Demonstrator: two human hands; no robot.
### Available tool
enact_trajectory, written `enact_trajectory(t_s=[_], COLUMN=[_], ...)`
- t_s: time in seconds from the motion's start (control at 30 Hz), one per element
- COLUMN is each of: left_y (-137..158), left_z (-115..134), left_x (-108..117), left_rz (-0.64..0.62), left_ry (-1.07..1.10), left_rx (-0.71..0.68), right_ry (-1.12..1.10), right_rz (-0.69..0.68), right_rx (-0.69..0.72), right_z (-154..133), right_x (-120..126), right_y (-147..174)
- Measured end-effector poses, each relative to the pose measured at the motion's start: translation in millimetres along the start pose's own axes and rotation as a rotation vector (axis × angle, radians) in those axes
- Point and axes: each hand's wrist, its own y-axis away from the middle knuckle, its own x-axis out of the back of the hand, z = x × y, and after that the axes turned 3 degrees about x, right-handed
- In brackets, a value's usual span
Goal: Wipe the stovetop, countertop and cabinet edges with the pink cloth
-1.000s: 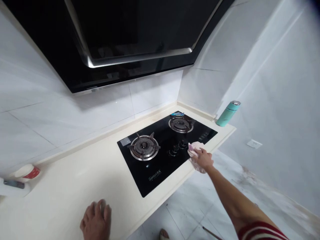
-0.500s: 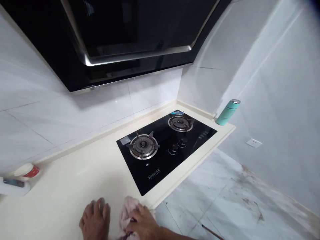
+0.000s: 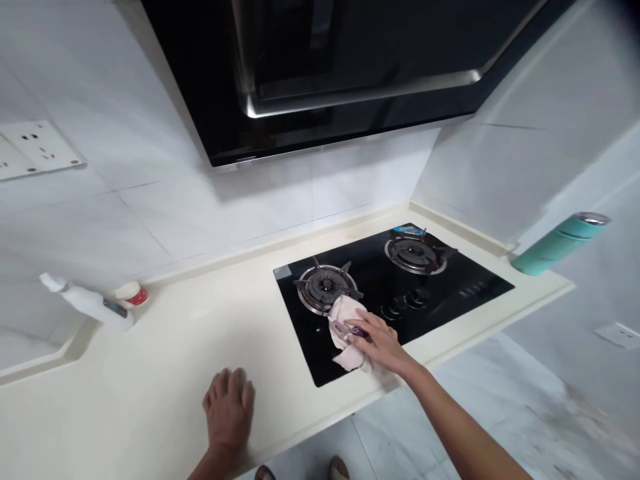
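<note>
My right hand presses a pale pink cloth onto the black glass gas hob, just in front of the left burner. The hand lies on the cloth with fingers spread over it. The right burner and the control knobs sit further right. My left hand rests flat, palm down, on the cream countertop near its front edge, holding nothing.
A black range hood hangs over the hob. A teal flask stands at the counter's right end. A white spray bottle and a small red-and-white container sit at the back left. A wall socket is upper left. Tiled floor lies below.
My right hand carried the cloth from the hob's right front down to the counter edge near my left hand, then up onto the hob beside the left burner. The view shifted left.
</note>
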Motion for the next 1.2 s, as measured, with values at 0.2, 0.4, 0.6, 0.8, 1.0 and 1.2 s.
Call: enact_trajectory(t_s=[0.2, 0.4, 0.6, 0.8, 1.0, 1.2], left_y=[0.5, 2.1, 2.8, 5.7, 7.7, 7.8], left_z=[0.0, -0.3, 2.8, 4.8, 4.1, 2.0], left_x=[-2.1, -2.3, 3.7, 5.7, 4.9, 4.2], left_rz=[0.0, -0.006, -0.027, -0.025, -0.035, -0.054], left_ry=[-0.002, 0.005, 0.027, 0.053, 0.063, 0.057], left_rx=[0.014, 0.019, 0.043, 0.044, 0.047, 0.051], right_ry=[0.284, -0.039, -0.007, 0.232, 0.159, -0.222], right_rz=[0.072, -0.042, 0.096, 0.024, -0.072, -0.106], right_rx=[0.091, 0.578, 0.461, 0.321, 0.359, 0.48], right_z=[-27.4, -95.1, -104.7, -102.9, -120.2, -103.6], right_x=[-95.6, -149.1, -118.3, -138.8, -175.0, -177.5], right_y=[10.3, 12.2, -85.7, -102.6, 0.4, 81.6])
